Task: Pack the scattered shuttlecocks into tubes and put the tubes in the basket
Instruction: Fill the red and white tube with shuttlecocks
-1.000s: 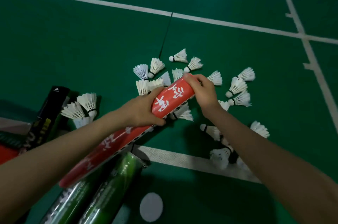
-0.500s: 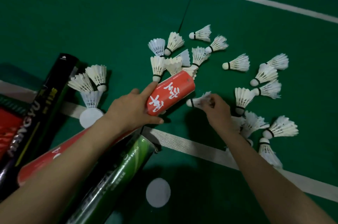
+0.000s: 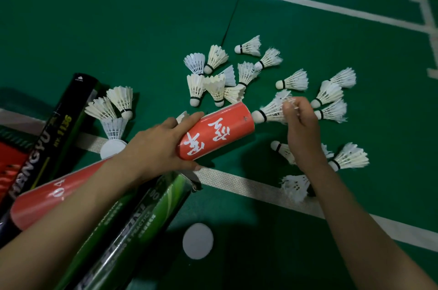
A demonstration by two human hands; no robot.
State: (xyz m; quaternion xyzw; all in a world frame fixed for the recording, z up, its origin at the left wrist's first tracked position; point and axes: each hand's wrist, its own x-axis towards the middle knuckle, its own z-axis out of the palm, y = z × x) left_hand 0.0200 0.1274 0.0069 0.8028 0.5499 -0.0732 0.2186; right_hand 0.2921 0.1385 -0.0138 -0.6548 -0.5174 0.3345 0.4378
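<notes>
Viewed from my remote station: left hand and right hand, both bare, continuous with the bare left forearm and right forearm, uncovered along all my head camera shows.

Dim, soft light from above. Broad shadows pool on the floor below the red tube and at lower centre. Sheen streaks the green tube. Court lines bend near the upper right edge. The held shuttlecock is slightly blurred.
</notes>
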